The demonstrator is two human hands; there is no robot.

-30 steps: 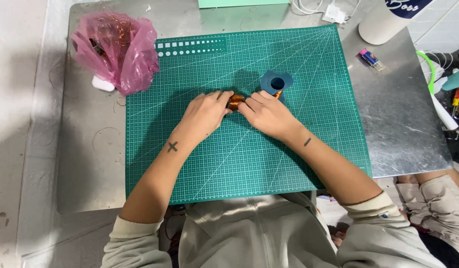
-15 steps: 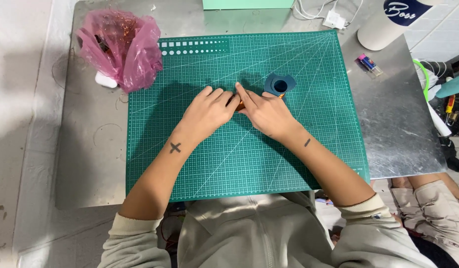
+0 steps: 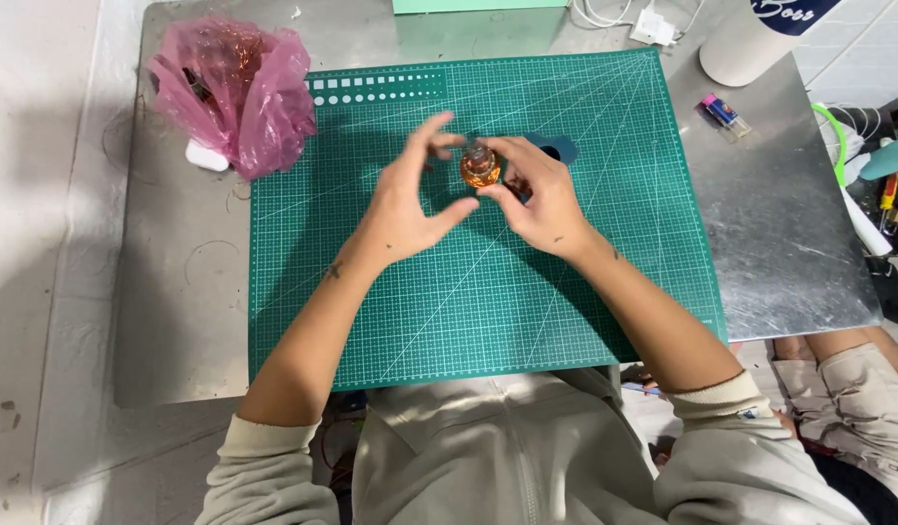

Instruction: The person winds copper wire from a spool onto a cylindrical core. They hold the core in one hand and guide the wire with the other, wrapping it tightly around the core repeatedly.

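A pink plastic bag (image 3: pixel 237 89) sits near the far left corner of the tabletop (image 3: pixel 799 243), with a small white thing (image 3: pixel 205 155) peeking out beside it. A big green cutting mat (image 3: pixel 449 301) covers the middle of the tabletop.

The left hand (image 3: pixel 405 199) is up above the mat with its fingers spread wide. Its thumb and fingertips curl toward a small round coil of shiny copper wire (image 3: pixel 480 168), but I cannot tell if they touch it. The right hand (image 3: pixel 538 192) pinches the coil between thumb and fingers and holds it up in the air, off the mat. So the coil is right between the two hands, over the far middle part of the mat.

It looks like the person is shaping or winding the wire. The next move needs careful little finger turns, with a firm pinch so the coil does not slip or spring loose.

Behind the right hand a dark blue round thing (image 3: pixel 558 148) lies on the mat. Near the far right corner stand a white tube (image 3: pixel 745 49) and a small pink and blue thing (image 3: pixel 723 113)
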